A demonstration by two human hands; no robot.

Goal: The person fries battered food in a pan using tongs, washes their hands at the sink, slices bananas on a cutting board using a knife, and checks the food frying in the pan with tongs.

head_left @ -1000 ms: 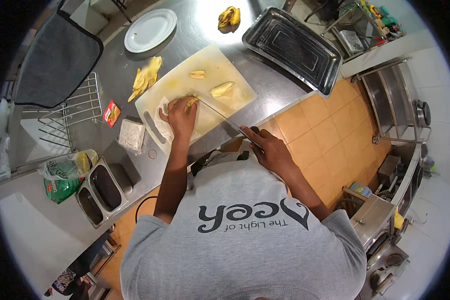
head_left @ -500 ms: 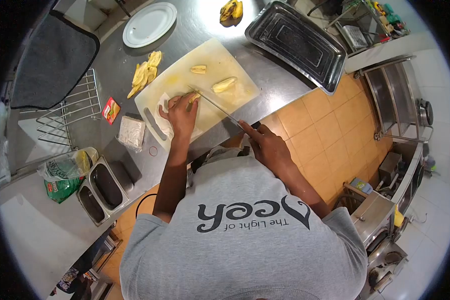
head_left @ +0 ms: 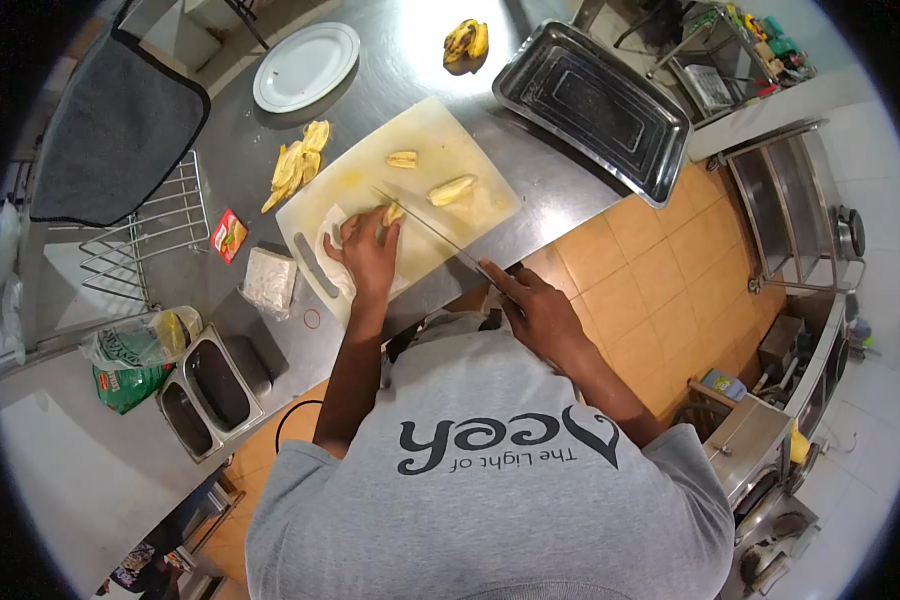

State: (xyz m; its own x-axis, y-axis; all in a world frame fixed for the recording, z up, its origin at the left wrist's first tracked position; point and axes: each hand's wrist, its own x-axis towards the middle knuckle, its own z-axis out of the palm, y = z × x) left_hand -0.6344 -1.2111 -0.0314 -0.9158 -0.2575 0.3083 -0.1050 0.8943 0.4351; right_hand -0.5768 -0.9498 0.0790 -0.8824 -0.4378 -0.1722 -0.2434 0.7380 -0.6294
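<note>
My left hand (head_left: 370, 258) is closed on a small piece of peeled banana (head_left: 393, 214) over the pale cutting board (head_left: 432, 125). My right hand (head_left: 538, 312) grips a long knife (head_left: 432, 228) by its handle. The blade lies slantwise across the board, right beside the banana piece; whether it touches cannot be told. Under my left hand is a thin white sheet (head_left: 331, 226), partly hidden. A short banana piece (head_left: 402, 159) and a longer one (head_left: 452, 190) rest farther across the board.
Banana peels (head_left: 298, 165) lie left of the board, near a red packet (head_left: 228, 236) and a wrapped white block (head_left: 269, 282). A white plate (head_left: 306, 67), unpeeled bananas (head_left: 466, 42) and a black tray (head_left: 600, 110) stand beyond. Metal containers (head_left: 216, 385) are at lower left.
The whole view has shifted slightly, so the table appears lower. Both hands keep nearly the same pose, with the knife still beside the banana piece.
</note>
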